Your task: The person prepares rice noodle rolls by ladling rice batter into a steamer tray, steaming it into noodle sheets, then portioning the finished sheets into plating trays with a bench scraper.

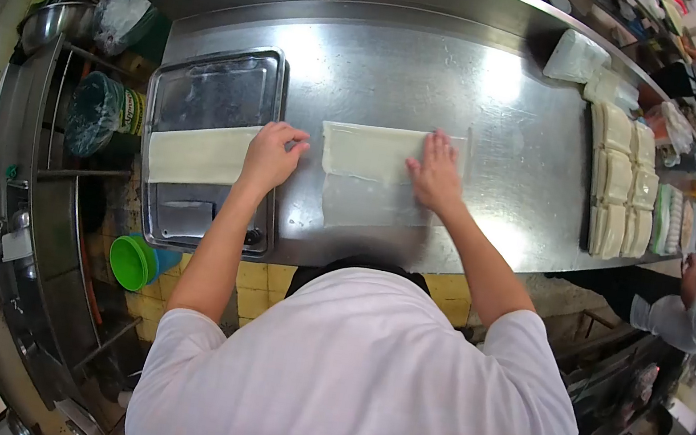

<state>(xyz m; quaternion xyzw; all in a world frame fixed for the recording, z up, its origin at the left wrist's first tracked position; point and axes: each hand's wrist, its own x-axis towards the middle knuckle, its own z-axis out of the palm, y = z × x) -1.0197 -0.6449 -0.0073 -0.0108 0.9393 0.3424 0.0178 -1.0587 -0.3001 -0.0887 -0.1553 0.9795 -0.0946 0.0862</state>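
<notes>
A long pale strip that looks like rolled dough (200, 155) lies across a metal tray at the left. My left hand (272, 155) is over its right end, by the tray's rim, with bent fingers and the thumb apart from them. Its underside is hidden, so contact with the strip cannot be made out. In the middle of the table, a second pale dough sheet (367, 150) lies flat along the upper part of a thin translucent sheet (368, 205). My right hand (437, 172) rests on the right end of that dough, fingers extended and palm down.
The metal tray (218, 92) sits on the steel table (389, 62), which has a raised back edge. Several stacked pale packets (613, 181) stand at the right, with plastic bags (577, 57) behind. A green bucket (132, 263) is on the floor; another person (680, 317) is at far right.
</notes>
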